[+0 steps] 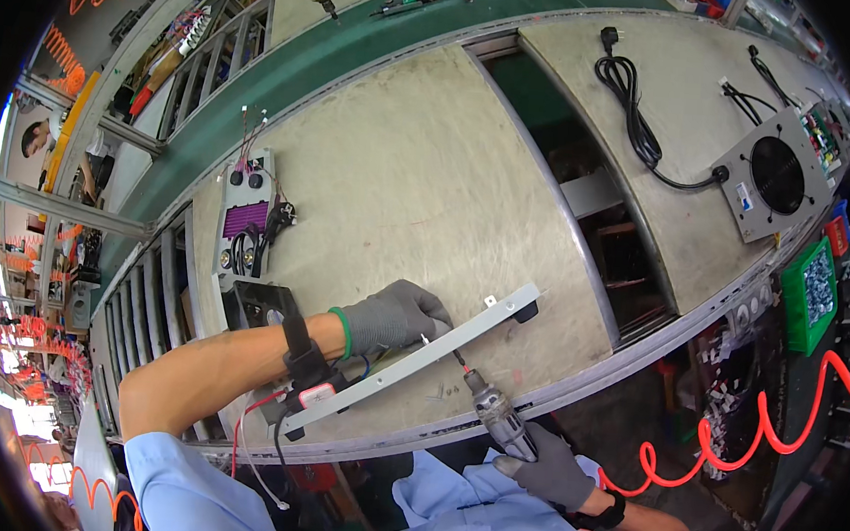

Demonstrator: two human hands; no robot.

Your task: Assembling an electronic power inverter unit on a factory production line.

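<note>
A long pale grey metal panel (410,358) stands on edge, slanted across the bench front. Curled at its far side, my left hand (397,318), in a grey glove, grips it near the middle. In my right hand (555,470), also gloved, is an air screwdriver (501,416); its bit points at the panel's near side, close to my left fingertips. Whether the bit touches a screw is too small to tell. A black foot (525,314) sits at the panel's right end. Near the left end are a red-and-white part (317,395) and loose wires (249,432).
A unit with a purple part (245,219) and cables lies at the bench's left. Right of a gap in the bench (595,193) are a fan housing (748,178) and black power cord (638,123). A green bin (810,297) and coiled orange hose (705,453) are at right.
</note>
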